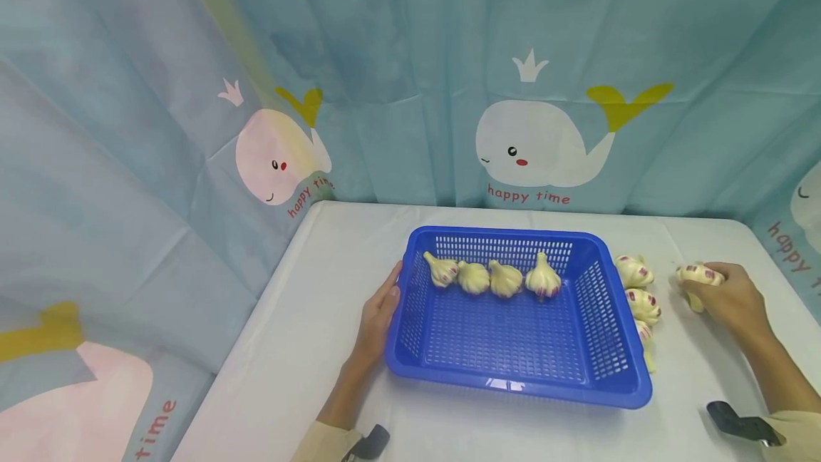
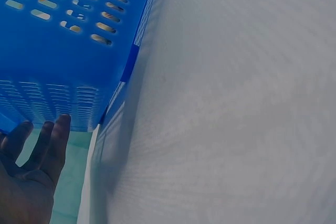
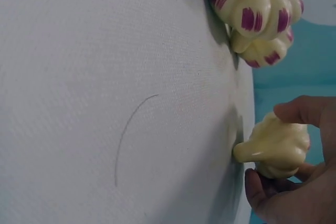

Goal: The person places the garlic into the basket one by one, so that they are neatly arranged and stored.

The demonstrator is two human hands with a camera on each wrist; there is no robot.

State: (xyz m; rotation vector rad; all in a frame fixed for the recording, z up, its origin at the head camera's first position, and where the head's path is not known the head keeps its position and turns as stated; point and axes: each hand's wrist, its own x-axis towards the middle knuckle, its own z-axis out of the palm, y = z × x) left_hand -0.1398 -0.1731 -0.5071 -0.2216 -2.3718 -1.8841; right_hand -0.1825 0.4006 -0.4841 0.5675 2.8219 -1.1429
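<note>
A blue plastic basket [image 1: 507, 387] sits on the table, with several garlic bulbs [image 1: 474, 278] in a row along its far side. Against the basket's left wall rests my left hand [image 1: 377, 319], its fingers fairly straight; the left wrist view shows the fingertips [image 2: 63, 121] touching the slotted side. To the right of the basket, my right hand [image 1: 731, 298] grips a garlic bulb [image 3: 278, 145] between thumb and fingers, close to the tabletop, stem pointing down. Other purple-marked garlic bulbs [image 1: 643, 306] lie just outside the basket's right wall, partly hidden by it.
A white cloth covers the table [image 1: 308, 291]. Behind and to the left hangs a blue curtain [image 1: 398, 148] printed with whales. Dark wrist devices [image 1: 737, 421] are strapped by both sleeves. A thin dark hair-like line [image 3: 126, 129] lies on the cloth near my right hand.
</note>
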